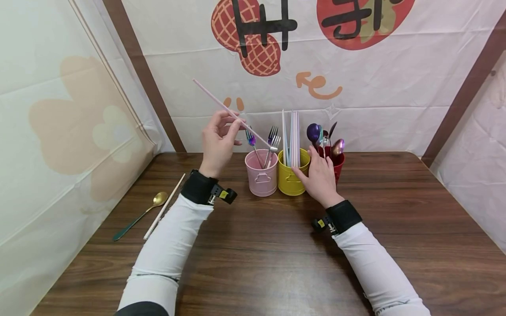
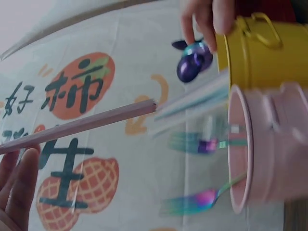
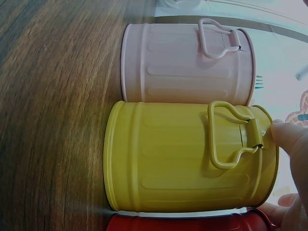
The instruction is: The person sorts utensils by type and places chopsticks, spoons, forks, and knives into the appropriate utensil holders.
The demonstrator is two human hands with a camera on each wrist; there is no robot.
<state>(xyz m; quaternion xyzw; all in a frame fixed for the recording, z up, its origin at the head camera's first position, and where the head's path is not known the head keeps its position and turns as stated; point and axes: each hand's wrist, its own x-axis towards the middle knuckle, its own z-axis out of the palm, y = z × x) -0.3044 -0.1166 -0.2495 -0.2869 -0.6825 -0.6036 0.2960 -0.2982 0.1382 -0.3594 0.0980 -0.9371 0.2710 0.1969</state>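
Observation:
My left hand pinches a pale pink chopstick between thumb and fingers, slanting above the pink bucket. In the left wrist view, the squared end of this chopstick points toward the buckets. Several forks stand in the pink bucket. Beside it, the yellow bucket holds upright chopsticks. My right hand has its thumb at the yellow rim and its fingers over the red bucket, which it partly covers. Spoons rise from that red bucket.
On the left of the wooden table lie a gold spoon with a dark green handle and a pale chopstick or pair. A printed cloth hangs behind the buckets, with another cloth wall at each side.

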